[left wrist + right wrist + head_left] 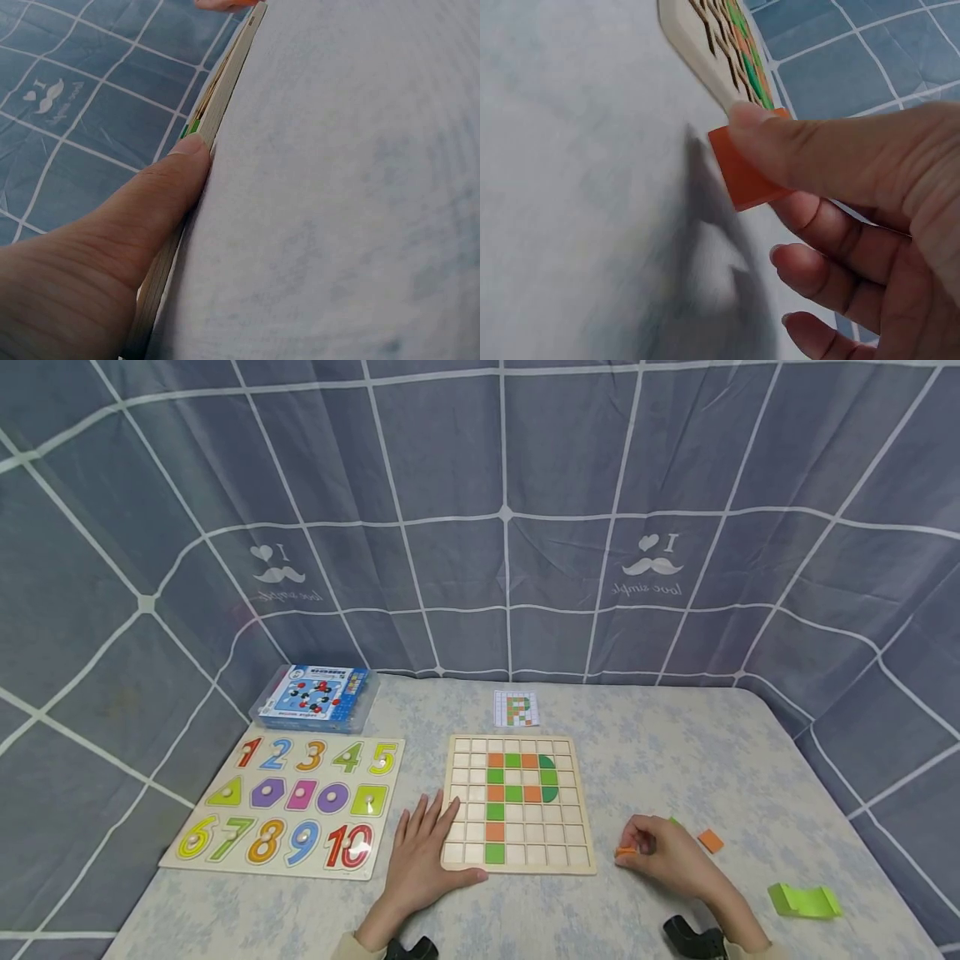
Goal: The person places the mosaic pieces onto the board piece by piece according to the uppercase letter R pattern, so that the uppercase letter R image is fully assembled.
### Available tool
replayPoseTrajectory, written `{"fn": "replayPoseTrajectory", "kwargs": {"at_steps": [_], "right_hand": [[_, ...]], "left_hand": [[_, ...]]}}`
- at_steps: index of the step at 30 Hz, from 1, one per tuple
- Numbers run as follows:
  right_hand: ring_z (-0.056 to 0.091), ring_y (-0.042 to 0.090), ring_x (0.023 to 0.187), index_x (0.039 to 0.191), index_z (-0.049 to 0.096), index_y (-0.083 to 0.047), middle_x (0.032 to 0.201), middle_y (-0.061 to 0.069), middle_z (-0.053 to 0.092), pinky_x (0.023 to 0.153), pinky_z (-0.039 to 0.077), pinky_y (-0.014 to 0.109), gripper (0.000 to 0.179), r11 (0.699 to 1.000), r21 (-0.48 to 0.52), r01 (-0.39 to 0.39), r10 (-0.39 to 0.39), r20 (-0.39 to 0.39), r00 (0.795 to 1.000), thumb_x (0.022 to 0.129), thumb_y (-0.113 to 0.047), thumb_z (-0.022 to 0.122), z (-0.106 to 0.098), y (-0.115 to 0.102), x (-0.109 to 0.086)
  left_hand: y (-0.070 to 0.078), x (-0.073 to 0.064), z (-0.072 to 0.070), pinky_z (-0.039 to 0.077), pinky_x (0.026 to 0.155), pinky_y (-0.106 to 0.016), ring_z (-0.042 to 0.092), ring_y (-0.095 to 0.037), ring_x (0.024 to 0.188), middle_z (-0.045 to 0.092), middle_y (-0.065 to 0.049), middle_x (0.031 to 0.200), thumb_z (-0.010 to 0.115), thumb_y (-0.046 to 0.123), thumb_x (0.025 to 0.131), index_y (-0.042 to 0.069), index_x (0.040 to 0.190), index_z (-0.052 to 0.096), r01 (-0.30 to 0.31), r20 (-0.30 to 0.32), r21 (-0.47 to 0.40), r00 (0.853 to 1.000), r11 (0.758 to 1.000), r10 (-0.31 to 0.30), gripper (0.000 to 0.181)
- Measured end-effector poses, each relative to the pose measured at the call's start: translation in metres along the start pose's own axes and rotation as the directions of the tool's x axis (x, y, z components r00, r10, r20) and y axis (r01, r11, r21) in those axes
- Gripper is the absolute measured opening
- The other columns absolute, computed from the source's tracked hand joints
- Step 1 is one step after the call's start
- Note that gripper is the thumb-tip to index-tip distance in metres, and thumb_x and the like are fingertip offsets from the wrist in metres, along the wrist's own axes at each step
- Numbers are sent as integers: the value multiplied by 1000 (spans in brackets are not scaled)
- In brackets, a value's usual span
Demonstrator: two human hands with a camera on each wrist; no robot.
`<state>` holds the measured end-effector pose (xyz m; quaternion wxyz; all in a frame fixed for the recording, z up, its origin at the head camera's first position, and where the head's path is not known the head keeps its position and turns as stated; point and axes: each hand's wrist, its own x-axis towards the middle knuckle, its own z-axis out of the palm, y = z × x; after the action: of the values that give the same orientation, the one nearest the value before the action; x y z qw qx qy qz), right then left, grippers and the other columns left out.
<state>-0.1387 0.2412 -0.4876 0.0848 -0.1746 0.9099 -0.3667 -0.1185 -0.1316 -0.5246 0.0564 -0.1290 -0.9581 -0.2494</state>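
Observation:
My right hand point(663, 856) pinches an orange square tile point(742, 169) between thumb and fingers, just right of the board. The wooden grid board point(540, 835) lies flat at the table's middle; orange and green squares plus two dark green rounded pieces form a letter P in it. Spread out, my left hand point(423, 860) rests at the board's lower left corner, its thumb point(176, 169) along the near edge. Behind my right hand lie another orange tile point(710, 841) and a green piece point(672, 820), the latter mostly hidden by the hand.
A small pattern card point(516, 708) showing a P lies beyond the board. On the left are a number-and-shape puzzle board point(288, 806) and a blue boxed set point(315, 697). A curved light green block point(805, 902) sits at the right. Grey-blue checked cloth point(465, 568) hangs around the table.

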Motion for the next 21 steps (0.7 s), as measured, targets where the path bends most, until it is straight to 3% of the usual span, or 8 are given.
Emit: {"fn": "replayPoseTrajectory", "kwargs": {"at_steps": [4, 11, 15, 21], "right_hand": [[42, 7, 56, 78, 60, -18, 65, -6, 48, 51, 37, 25, 22, 999, 15, -28, 29, -44, 999, 76, -24, 80, 5, -7, 12], [42, 8, 55, 78, 61, -17, 64, -8, 51, 49, 37, 25, 21, 995, 65, 71, -62, -120, 991, 75, -20, 82, 17, -26, 42], [43, 8, 56, 77, 64, -20, 65, -12, 53, 50, 38, 25, 17, 992, 25, 121, -117, -143, 983, 76, -23, 81, 27, -40, 58], [42, 6, 54, 76, 68, -22, 65, -14, 52, 50, 37, 24, 11, 990, -35, 138, -142, -147, 979, 78, -22, 79, 45, -58, 74]], "left_hand": [[0, -1, 0, 10, 108, -57, 16, -37, 140, 30, -16, 151, 69, 71, 64, 12, 146, 40, -4, -8, -4, 1000, 1000, 4, 105], [-1, 0, 0, 10, 108, -57, 16, -37, 140, 30, -15, 151, 68, 72, 64, 13, 146, 40, -1, -3, 5, 1000, 1000, 1, 105], [-1, 0, 0, 10, 108, -56, 16, -37, 140, 30, -15, 151, 69, 71, 64, 13, 147, 39, -5, -6, 4, 1000, 1000, 5, 105], [0, 0, -1, 12, 108, -57, 18, -38, 139, 30, -16, 150, 70, 70, 64, 12, 146, 40, -18, -20, 19, 1000, 1000, 19, 105]]}}
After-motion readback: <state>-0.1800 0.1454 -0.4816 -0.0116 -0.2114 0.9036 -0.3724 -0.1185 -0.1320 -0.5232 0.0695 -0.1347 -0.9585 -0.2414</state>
